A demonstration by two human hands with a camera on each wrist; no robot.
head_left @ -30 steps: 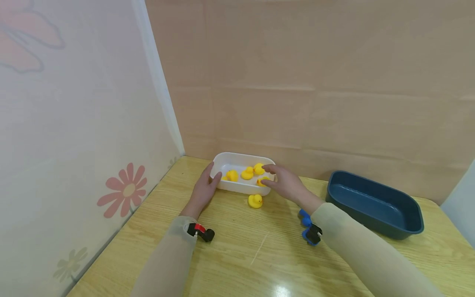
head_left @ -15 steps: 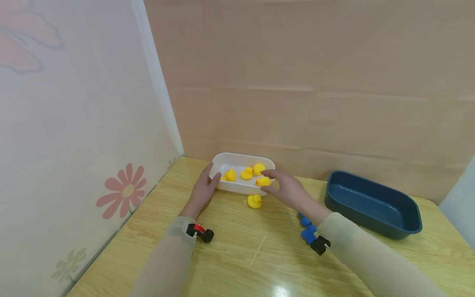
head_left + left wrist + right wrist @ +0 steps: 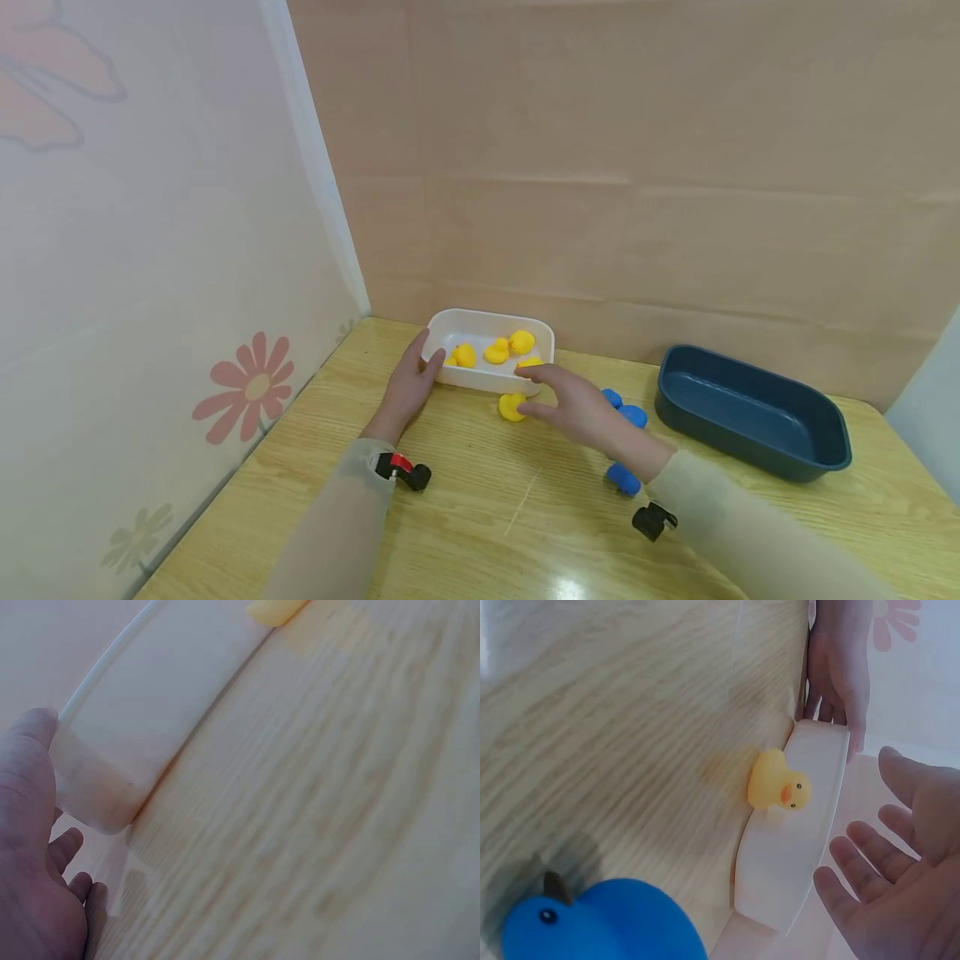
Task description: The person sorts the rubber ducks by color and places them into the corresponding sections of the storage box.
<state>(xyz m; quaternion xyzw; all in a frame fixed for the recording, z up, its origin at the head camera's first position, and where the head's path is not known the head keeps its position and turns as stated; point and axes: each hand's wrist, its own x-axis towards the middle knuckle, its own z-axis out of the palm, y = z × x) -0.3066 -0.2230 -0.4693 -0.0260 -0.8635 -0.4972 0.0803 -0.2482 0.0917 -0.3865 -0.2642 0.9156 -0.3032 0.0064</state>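
A white plastic tub point(image 3: 487, 382) with several yellow rubber ducks point(image 3: 497, 351) inside stands on the table near the back wall. My left hand point(image 3: 411, 382) holds its left end, thumb at the front rim and the other fingers round the end. One more yellow rubber duck point(image 3: 776, 784) sits on the table against the tub's front side. Close by it in the head view, my right hand point(image 3: 573, 404) has thumb and fingers spread apart. Nothing is between them in the right wrist view, where the fingers point(image 3: 866, 870) reach past the rim.
Several blue rubber ducks point(image 3: 623, 478) sit on the table around my right forearm, partly hidden by it. A dark blue tub point(image 3: 750, 408) stands at the right. Brown paper point(image 3: 637, 167) covers the back wall; a flowered white sheet point(image 3: 187, 250) hangs at the left.
My right hand has come off a yellow duck at the tub's right end and moved down toward the duck in front. More of the blue ducks shows now. The left hand stays put.
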